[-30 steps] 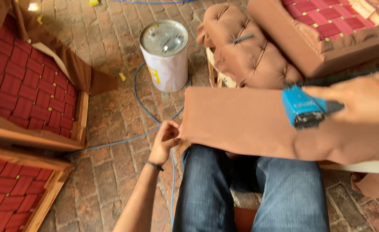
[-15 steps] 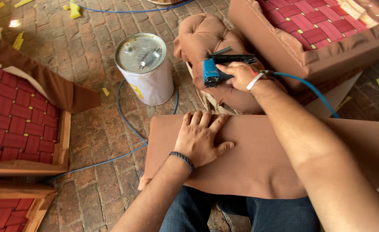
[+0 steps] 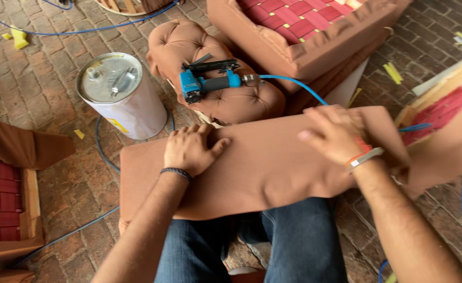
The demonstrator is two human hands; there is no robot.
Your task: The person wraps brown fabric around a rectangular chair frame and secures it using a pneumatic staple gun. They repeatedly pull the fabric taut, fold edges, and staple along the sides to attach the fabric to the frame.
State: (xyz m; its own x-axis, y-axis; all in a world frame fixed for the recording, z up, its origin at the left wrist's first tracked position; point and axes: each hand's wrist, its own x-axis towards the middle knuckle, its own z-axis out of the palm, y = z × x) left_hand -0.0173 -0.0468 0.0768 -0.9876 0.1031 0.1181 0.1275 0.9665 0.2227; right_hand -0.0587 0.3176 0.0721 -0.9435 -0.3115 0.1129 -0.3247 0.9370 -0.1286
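two hands flat on a brown fabric-covered panel that lies across the person's lap, over jeans. left hand is spread open, palm down near the panel's far-left edge, fingers splayed, gripping nothing, likely pressing the cloth smooth and holding the panel down. right hand is also open and palm down near the panel's far-right corner, fingers extended over the edge, not closed on anything; looks like it pins that end so the cloth stays taut. wristband on the right wrist, dark bracelet on the left. blue pneumatic staple gun rests on its side on a tufted brown cushion just beyond the panel's far edge, blue air hose trailing off to the right, parked within reach of both hands. white metal can stands upright on the brick floor left of the cushion, apart from the panel. sofa frame with red webbing sits at the far right, another frame at the left edge of the floor. yellow scraps scattered on the bricks.
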